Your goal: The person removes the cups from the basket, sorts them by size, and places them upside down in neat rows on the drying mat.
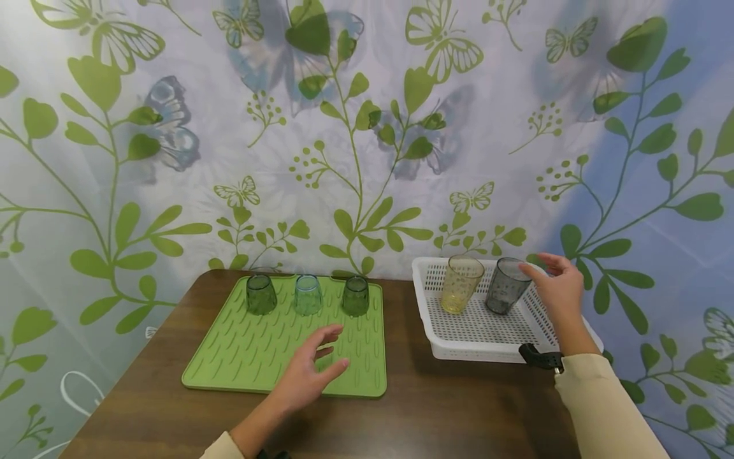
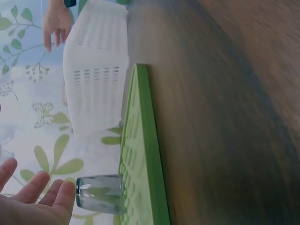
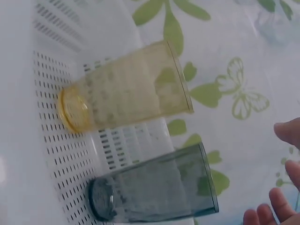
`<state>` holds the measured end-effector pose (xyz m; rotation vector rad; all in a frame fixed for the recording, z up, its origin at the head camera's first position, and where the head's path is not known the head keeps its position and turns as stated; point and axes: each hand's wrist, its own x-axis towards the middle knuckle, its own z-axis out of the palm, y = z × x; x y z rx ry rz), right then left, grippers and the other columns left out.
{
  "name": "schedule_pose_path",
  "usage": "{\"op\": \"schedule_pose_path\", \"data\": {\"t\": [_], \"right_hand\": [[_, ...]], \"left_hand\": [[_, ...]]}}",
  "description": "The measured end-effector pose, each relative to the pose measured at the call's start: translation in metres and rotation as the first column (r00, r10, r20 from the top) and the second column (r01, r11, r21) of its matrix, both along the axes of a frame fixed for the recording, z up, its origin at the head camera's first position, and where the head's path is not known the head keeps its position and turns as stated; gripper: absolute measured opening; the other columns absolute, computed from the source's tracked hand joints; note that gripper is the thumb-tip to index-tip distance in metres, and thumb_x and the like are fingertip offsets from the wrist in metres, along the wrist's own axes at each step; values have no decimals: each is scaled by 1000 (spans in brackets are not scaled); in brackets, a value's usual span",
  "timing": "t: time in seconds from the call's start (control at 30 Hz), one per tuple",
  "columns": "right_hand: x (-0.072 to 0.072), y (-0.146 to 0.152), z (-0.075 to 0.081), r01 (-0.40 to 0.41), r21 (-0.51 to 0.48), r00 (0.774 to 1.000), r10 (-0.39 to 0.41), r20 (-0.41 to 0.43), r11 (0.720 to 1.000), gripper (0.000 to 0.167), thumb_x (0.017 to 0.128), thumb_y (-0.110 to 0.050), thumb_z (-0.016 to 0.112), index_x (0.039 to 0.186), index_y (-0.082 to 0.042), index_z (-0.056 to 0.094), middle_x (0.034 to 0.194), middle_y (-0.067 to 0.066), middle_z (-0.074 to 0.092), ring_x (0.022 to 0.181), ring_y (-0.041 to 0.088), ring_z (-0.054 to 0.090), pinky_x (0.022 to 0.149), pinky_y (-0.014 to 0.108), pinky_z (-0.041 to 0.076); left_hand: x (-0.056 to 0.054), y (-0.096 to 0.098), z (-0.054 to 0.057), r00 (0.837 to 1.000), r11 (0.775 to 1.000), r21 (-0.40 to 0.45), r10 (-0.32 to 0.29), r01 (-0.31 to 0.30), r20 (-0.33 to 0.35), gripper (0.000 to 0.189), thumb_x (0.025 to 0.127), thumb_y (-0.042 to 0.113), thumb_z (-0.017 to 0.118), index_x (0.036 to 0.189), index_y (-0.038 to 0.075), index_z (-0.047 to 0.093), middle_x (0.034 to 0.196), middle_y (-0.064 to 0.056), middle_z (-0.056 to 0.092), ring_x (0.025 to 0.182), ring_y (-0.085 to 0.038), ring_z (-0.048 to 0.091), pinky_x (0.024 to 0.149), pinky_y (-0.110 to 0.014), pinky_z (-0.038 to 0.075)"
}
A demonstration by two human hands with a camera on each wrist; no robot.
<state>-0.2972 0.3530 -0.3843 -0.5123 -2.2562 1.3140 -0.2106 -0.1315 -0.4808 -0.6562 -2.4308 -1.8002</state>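
My right hand is beside the rim of a tall grey glass, fingers spread and apart from it in the right wrist view. Left of that glass stands a tall yellow glass, and both are upright in a white basket. Over the front part of a green drying mat my left hand hovers with relaxed fingers and holds nothing. Along the mat's back edge stand a dark green glass, a clear bluish glass and another dark green glass.
Mat and basket lie side by side on a brown wooden table, a strip of wood between them. A curtain with leaves and butterflies hangs right behind the table. A white cord shows at the lower left.
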Motion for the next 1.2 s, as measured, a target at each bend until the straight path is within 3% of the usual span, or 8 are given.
{"op": "schedule_pose_path", "data": {"t": [0.07,0.23,0.43,0.87,1.2], "right_hand": [[-3,4,0,1,-3,1000,-1,25,1000,73,88,-53,76,148,-18,55,159,13,41,145,33,38,114,55,39],[-9,13,-2,-7,-16,996,9,87,1000,83,87,-56,76,156,-19,46,166,14,32,150,38,32,115,60,37],[-16,17,-7,-103,-4,982,103,156,995,94,90,-53,74,163,-13,30,171,17,19,155,45,21,117,68,32],[-32,32,-28,-300,-62,926,306,223,952,115,89,-50,77,166,-11,2,171,24,0,154,53,11,118,72,25],[-43,49,-43,-410,-194,862,448,235,891,117,93,-39,77,165,-13,-12,170,26,-8,155,51,5,123,66,22]], "left_hand": [[0,4,2,1000,1000,14,-7,6,15,61,94,24,77,148,19,49,151,-5,53,140,-29,50,116,-45,46],[0,13,10,999,999,35,-28,27,27,61,94,20,77,149,20,49,152,-4,51,141,-28,49,116,-44,45],[-2,22,22,999,998,36,-45,45,4,63,93,24,78,149,23,48,153,1,51,143,-24,48,117,-43,45],[-9,43,44,996,996,45,-81,82,-27,69,90,29,81,150,24,48,153,5,50,144,-21,46,117,-44,45],[-12,46,46,997,996,47,-72,73,-26,68,89,28,82,148,26,49,152,7,50,143,-18,47,117,-42,45]]}}
